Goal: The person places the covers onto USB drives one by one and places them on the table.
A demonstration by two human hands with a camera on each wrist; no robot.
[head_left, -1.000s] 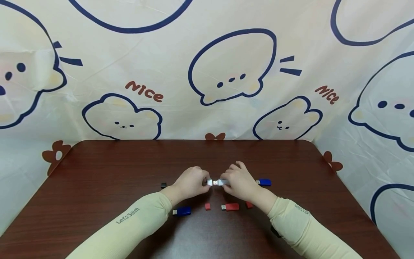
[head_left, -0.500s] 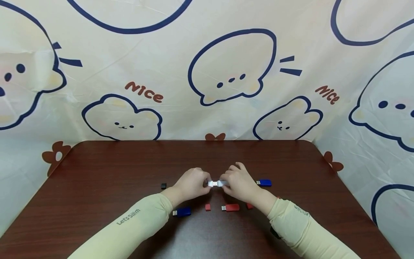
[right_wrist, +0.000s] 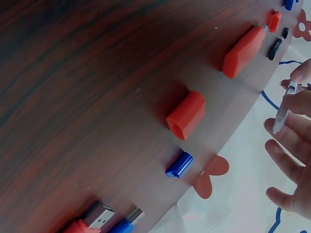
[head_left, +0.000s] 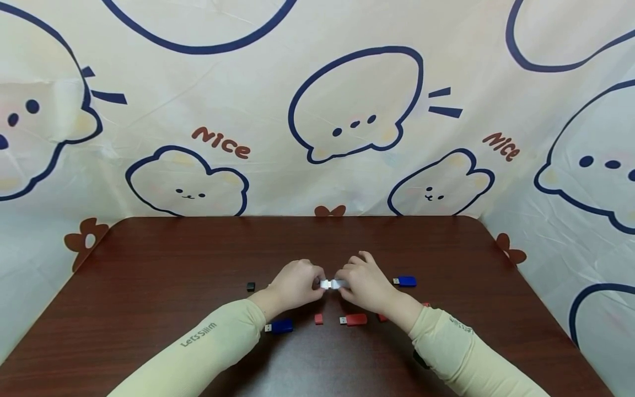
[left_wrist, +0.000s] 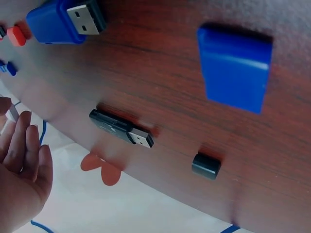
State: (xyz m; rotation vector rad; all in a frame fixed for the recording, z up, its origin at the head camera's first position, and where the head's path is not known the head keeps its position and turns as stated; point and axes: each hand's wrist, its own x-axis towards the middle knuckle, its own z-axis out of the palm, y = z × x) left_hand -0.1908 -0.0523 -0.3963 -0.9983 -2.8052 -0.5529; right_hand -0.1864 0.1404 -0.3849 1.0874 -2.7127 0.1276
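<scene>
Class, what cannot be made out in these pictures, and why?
Head view: the outer end of the white cap, hidden by the left hand.
Head view: what the dark object is, mostly covered by the right sleeve.
Left wrist view: markings on the black USB stick, too small and blurred to read.
Right wrist view: the rest of the lowest red USB stick, cut off by the bottom edge.

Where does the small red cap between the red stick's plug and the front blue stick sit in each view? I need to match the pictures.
Head: red cap in the lower middle.
Left wrist: red cap high up, near the left edge.
Right wrist: red cap at upper right, just past the plug end of the red stick.
Shared landmark: the front blue stick, cut off at top right in the right wrist view.
</scene>
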